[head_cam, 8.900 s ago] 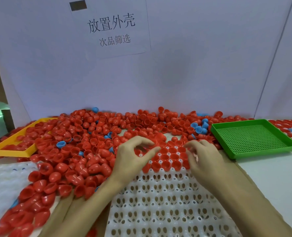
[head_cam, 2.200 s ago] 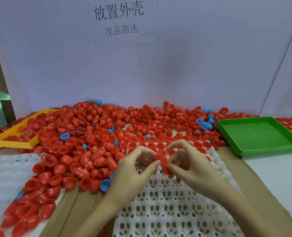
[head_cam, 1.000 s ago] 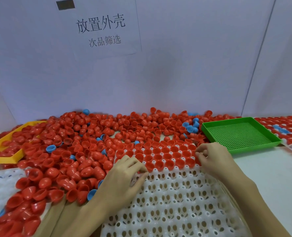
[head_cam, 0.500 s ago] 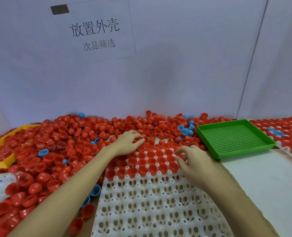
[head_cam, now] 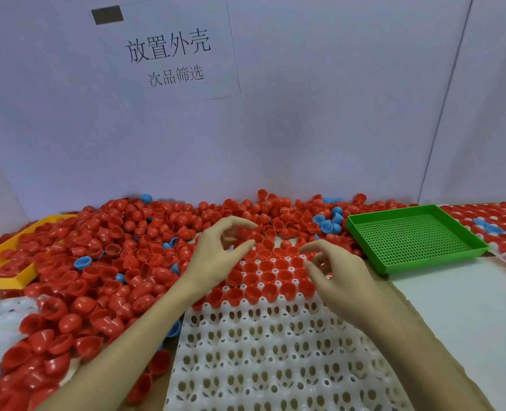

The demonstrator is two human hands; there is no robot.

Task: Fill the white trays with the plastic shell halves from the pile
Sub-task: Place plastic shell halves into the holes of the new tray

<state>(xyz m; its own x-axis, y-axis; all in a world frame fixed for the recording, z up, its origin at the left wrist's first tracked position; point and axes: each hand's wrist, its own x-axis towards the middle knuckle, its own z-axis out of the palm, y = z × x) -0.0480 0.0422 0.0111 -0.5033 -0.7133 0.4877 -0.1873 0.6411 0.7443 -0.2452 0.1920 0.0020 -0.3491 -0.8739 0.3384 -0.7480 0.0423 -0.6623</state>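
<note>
White panels with a printed paper sign [head_cam: 168,54] back the bench [head_cam: 459,307], where a pile [head_cam: 121,256] of red and blue shell halves spreads from a yellow tray [head_cam: 11,274] to a green tray [head_cam: 415,235]. I judge I am mid-fill: the white tray [head_cam: 275,351] has only its far rows seated with red halves. My left hand [head_cam: 216,256] hovers at the pile's edge, thumb and forefinger curled, apparently empty. My right hand [head_cam: 335,271] hovers over the filled rows, fingers loosely curled; I cannot tell whether it holds anything. Next I need a half, set cup-up into the nearest empty socket.
</note>
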